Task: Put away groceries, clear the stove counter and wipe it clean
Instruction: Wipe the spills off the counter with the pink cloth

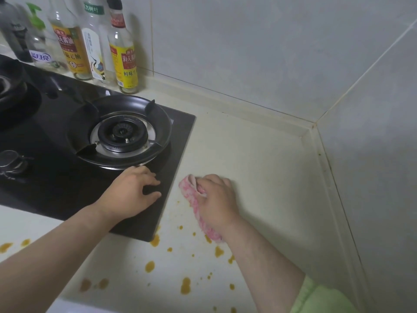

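Observation:
A pink-and-white cloth (191, 195) lies on the pale counter (259, 166) just right of the black glass stove (56, 184). My right hand (216, 199) grips the cloth and presses it onto the counter. Brown sauce spots (185, 285) dot the counter in front of the cloth and along the stove's front edge. My left hand (133, 190) rests flat on the stove's front right corner, fingers spread, holding nothing. It sits just below the right burner ring (123, 132).
Several sauce and seasoning bottles (124, 46) stand against the tiled wall behind the stove. A second burner (9, 91) and a knob (11, 160) are at the left. The counter ends at the wall corner (313, 127) on the right.

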Demonstrator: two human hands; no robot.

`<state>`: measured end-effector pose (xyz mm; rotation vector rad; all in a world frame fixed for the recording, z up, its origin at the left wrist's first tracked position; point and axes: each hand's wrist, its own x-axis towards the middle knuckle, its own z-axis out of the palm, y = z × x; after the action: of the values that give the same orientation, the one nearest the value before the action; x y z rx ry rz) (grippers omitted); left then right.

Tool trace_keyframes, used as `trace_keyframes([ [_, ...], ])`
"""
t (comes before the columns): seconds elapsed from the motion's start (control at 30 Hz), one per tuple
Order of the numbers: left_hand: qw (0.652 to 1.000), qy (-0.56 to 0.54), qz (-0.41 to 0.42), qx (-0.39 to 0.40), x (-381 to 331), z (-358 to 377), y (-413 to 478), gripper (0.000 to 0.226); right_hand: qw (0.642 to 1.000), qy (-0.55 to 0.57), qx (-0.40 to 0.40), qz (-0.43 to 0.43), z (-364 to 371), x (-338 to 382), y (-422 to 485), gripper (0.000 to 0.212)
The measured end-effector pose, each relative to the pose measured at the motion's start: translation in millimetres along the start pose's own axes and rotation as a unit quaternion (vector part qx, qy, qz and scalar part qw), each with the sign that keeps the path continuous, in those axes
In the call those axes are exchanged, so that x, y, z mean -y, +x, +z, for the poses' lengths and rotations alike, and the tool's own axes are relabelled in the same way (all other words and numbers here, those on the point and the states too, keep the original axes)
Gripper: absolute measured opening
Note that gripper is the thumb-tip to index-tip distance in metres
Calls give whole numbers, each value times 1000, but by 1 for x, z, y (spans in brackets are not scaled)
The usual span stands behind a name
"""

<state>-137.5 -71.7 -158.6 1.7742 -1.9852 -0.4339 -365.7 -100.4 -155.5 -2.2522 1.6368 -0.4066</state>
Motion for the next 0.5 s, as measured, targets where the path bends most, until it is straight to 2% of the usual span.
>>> trace_keyframes([
  [0.17, 1000, 1, 3, 1, -1, 0, 2, 33, 997, 4, 71, 3, -9, 8, 18, 48],
  [0.5, 1000, 7, 1, 3, -3, -1, 1, 32, 985, -5, 130, -114, -13, 29, -39, 42],
])
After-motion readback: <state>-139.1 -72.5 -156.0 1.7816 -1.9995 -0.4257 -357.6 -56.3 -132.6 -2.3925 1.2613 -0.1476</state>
